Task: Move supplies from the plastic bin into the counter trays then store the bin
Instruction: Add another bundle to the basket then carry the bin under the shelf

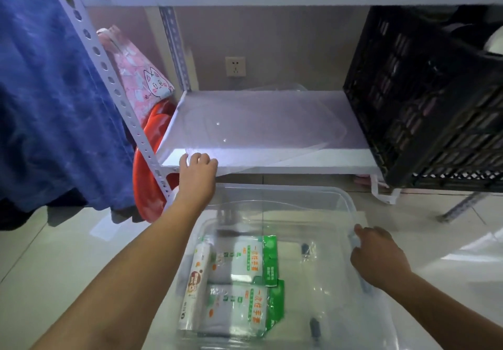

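Note:
A clear plastic bin point(285, 197) sits on the floor below me. Inside lie two green-and-white packs of disposable gloves point(245, 262) and a white roll-shaped pack point(196, 276). My right hand point(378, 257) grips the bin's right rim. My left hand point(197, 170) reaches up to the front left corner of a clear lid point(258, 129) that lies flat on the white shelf point(313, 159), fingers curled over the lid's edge.
A black slatted crate point(424, 99) fills the shelf's right side. A perforated metal upright point(109, 77) stands left, with blue cloth point(54, 91), a pink cat-print bag point(141, 77) and an orange-red basin point(152, 164) beside it. Tiled floor surrounds the bin.

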Demonstrator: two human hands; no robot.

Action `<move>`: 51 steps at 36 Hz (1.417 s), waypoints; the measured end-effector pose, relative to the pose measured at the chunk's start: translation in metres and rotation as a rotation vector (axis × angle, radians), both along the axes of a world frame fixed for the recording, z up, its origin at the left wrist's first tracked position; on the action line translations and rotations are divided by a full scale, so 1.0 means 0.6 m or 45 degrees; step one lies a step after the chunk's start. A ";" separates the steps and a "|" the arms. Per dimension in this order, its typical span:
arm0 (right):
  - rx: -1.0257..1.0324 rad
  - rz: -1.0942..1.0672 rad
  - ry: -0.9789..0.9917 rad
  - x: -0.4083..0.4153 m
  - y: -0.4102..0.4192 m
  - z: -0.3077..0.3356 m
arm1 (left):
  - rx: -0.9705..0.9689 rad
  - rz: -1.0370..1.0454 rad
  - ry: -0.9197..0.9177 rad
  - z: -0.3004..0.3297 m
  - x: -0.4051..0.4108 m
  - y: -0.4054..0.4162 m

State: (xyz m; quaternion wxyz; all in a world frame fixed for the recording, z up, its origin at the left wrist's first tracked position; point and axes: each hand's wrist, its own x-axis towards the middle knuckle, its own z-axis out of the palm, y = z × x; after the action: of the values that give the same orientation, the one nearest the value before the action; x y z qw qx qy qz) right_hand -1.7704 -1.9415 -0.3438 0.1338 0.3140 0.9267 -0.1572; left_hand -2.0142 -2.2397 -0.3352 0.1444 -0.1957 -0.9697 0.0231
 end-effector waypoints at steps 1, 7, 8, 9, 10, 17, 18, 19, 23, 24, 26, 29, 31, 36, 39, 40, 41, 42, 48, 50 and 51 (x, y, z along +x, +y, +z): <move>-0.018 0.009 -0.001 0.002 -0.002 0.002 | -0.022 -0.075 0.075 0.000 0.009 -0.007; -0.102 0.148 -0.146 0.002 0.028 0.052 | 0.404 -0.330 0.451 0.093 0.048 -0.009; -0.147 0.125 -0.097 -0.004 0.037 0.068 | 0.507 -0.360 0.494 0.122 0.059 -0.004; -0.214 0.077 0.010 -0.010 0.043 0.087 | 0.607 -0.394 0.524 0.149 0.069 0.001; -0.293 0.026 0.173 -0.015 0.046 0.107 | 0.696 -0.432 0.545 0.177 0.080 0.005; -0.803 -0.433 1.067 -0.057 0.035 0.210 | 0.992 -0.625 0.734 0.307 0.129 0.017; -0.858 -0.487 1.142 -0.060 0.030 0.217 | 1.043 -0.628 0.730 0.323 0.134 0.015; -0.909 -0.535 1.198 -0.063 0.026 0.223 | 1.098 -0.630 0.723 0.338 0.139 0.014; -0.951 -0.587 1.341 -0.063 0.015 0.231 | 1.387 -0.595 0.687 0.389 0.158 -0.001; -0.969 -0.586 1.390 -0.063 0.014 0.230 | 1.478 -0.548 0.670 0.399 0.160 -0.007; -1.005 -0.548 1.502 -0.062 0.015 0.229 | 1.678 -0.461 0.614 0.413 0.159 -0.016; -1.054 -0.459 1.652 -0.058 0.020 0.227 | 1.926 -0.397 0.532 0.416 0.137 -0.030; -1.001 -0.460 1.688 -0.053 0.024 0.225 | 1.939 -0.307 0.458 0.403 0.114 -0.041; -0.688 -0.425 1.450 -0.020 0.013 0.204 | 1.660 0.048 0.048 0.318 0.070 -0.065; -0.615 -0.363 1.200 0.010 0.007 0.168 | 1.445 0.189 -0.127 0.262 0.068 -0.081; -0.602 -0.339 1.137 0.017 0.007 0.155 | 1.395 0.224 -0.166 0.246 0.069 -0.086; -0.601 -0.330 1.092 0.022 0.005 0.145 | 1.360 0.253 -0.204 0.231 0.067 -0.091; -0.619 -0.332 1.058 0.023 0.004 0.138 | 1.332 0.265 -0.239 0.216 0.065 -0.096; -0.196 -0.008 0.681 -0.006 -0.036 0.081 | 0.605 0.197 -0.581 0.115 0.083 -0.067; -0.080 0.111 0.522 -0.004 -0.067 0.059 | 0.297 0.148 -0.692 0.081 0.099 -0.050; -0.054 0.179 0.467 0.000 -0.085 0.054 | 0.180 0.102 -0.734 0.068 0.107 -0.044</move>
State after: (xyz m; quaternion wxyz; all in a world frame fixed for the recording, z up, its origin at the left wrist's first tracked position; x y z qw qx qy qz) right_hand -1.7705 -1.9925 -0.3117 -0.0200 0.2118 0.9517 -0.2214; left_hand -1.9503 -2.2658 -0.2942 -0.1247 -0.1452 -0.9769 -0.0951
